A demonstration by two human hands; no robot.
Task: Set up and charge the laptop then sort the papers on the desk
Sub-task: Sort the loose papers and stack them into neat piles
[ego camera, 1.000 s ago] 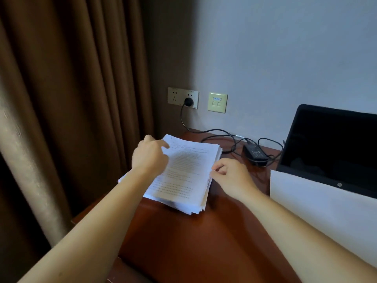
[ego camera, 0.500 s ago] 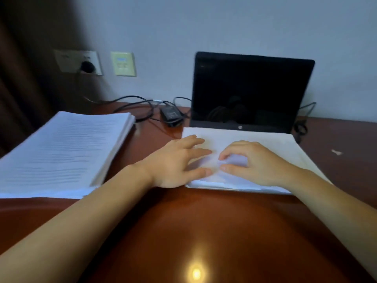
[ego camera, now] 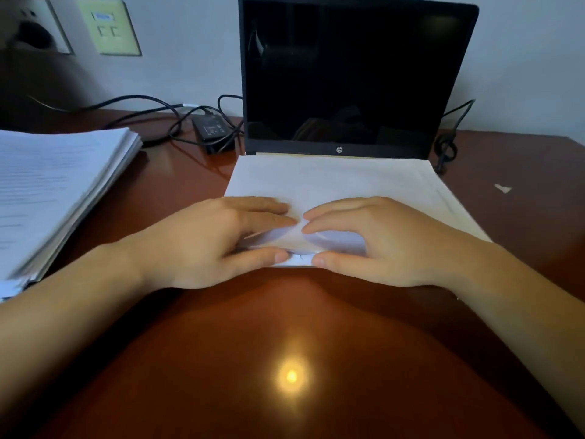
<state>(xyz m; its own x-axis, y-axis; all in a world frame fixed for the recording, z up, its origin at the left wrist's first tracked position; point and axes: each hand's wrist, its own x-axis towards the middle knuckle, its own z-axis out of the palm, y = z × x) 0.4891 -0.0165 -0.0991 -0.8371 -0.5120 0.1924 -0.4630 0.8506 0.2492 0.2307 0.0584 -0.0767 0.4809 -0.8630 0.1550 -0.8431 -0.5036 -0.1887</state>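
An open black laptop (ego camera: 354, 74) with a dark screen stands at the back of the desk. A stack of white papers (ego camera: 332, 179) lies over its keyboard. My left hand (ego camera: 205, 242) and my right hand (ego camera: 386, 242) both pinch the near edge of these papers, fingers on top and thumbs at the edge. The top sheet bulges up between them. A thick stack of printed papers (ego camera: 53, 188) lies at the left. The black charger brick (ego camera: 213, 131) sits behind it, and its cable runs to the plug in the wall socket (ego camera: 34, 30).
The reddish-brown desk (ego camera: 285, 343) reflects a lamp near its front. A coiled black cable (ego camera: 446, 147) hangs by the laptop's right side. A small white scrap (ego camera: 502, 187) lies at the right. A green network plate (ego camera: 107, 26) is on the wall.
My hands left the printed stack at the left and came onto the papers over the laptop. They now pinch the near edge. The view swung right and moved closer.
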